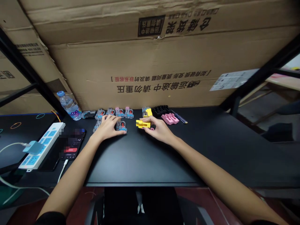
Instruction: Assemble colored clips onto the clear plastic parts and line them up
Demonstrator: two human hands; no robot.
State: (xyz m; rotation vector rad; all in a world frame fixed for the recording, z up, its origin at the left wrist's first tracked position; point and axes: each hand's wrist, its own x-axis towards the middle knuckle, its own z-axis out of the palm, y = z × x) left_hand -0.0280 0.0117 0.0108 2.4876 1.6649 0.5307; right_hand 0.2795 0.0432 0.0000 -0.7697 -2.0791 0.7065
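My right hand (159,128) pinches a yellow plastic part (142,124) between thumb and fingers, just above the black table. A small pink round piece (152,128) shows under that hand. My left hand (108,126) is spread over the clear plastic pieces, thumb apart from the fingers. Beside its thumb lies a clear plastic piece (122,126) with red and blue bits inside; whether the fingertips touch it I cannot tell. Several similar clear pieces (129,113) stand in a row behind. Farther right, another yellow part (148,112) rests by a clear piece.
Pink plastic parts (170,118), black parts (160,110) and a pen (180,117) lie at the back right. On the left are a water bottle (70,106), a phone (73,145) and a white power strip (48,140) with cables. A cardboard wall (145,59) closes the back.
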